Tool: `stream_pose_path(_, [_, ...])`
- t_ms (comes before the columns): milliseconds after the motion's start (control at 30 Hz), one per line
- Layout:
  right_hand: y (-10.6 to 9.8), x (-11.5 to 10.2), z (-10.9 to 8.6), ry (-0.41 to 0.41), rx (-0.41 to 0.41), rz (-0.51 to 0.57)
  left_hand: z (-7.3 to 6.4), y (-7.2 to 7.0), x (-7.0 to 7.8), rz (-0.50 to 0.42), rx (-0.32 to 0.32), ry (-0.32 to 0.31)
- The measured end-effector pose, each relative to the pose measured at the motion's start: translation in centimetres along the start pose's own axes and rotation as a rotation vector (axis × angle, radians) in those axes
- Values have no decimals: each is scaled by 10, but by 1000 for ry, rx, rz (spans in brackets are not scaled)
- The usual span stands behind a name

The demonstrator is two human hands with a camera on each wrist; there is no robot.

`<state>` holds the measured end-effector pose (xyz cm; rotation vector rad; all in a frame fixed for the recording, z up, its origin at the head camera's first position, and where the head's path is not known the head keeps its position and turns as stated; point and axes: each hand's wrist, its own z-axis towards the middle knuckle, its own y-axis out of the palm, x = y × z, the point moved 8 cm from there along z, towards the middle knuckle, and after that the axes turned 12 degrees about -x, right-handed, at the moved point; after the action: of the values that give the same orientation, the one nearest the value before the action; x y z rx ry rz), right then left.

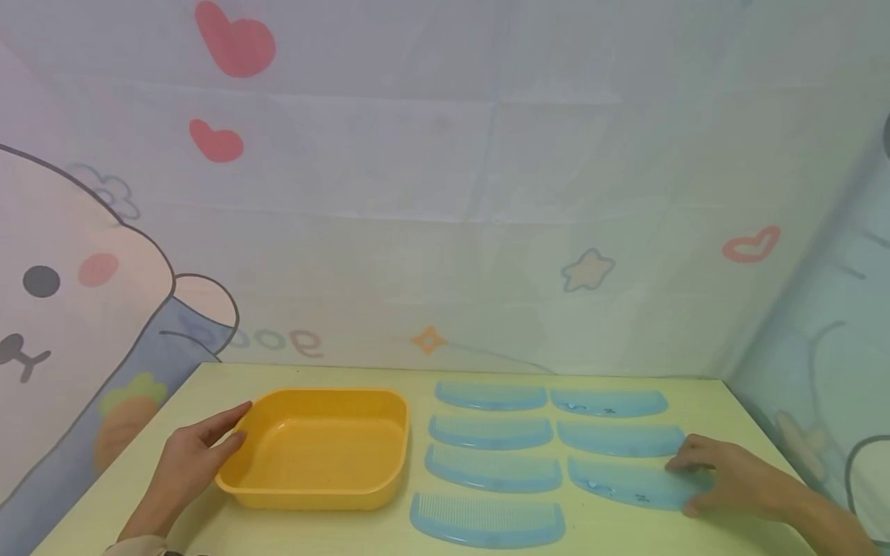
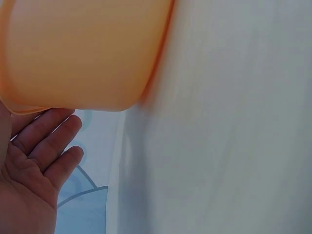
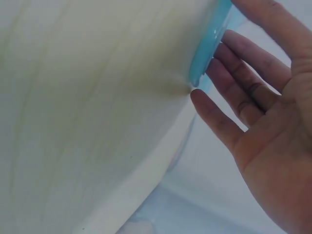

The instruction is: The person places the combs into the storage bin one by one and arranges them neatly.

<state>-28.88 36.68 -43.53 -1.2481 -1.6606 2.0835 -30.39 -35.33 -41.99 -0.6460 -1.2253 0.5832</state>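
Loosely spread hands (image 1: 195, 457) (image 1: 738, 480), left touching tray (image 1: 316, 498), right comb (image 1: 636, 486)

A pale cloth (image 1: 417, 162) hangs behind the far edge of a light yellowish table (image 1: 306, 533), with faint creases running across it. Two solid red hearts (image 1: 239, 46) mark its upper left; an outlined heart (image 1: 751, 245) and a grey-edged star (image 1: 589, 270) sit farther right. Low down are mirrored lettering (image 1: 278, 340) and a small orange diamond (image 1: 429, 340). A large cartoon animal (image 1: 62, 232) fills the left side. Bluish fabric (image 1: 841, 332) stands right. The light is soft, lilac leftward, greenish rightward.
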Motion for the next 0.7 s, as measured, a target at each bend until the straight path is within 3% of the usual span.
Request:
stream_pose_path(333, [-1,-2,-1,-1,13,-34,-1,-1,0,30,11,5])
stream_pose_path(533, [-2,0,-3,30,-9,10,-1,-1,1,38,14,3])
stream_pose_path(700, [-4,-7,-3,-6,44,-52,0,0,3,31,4,-7])
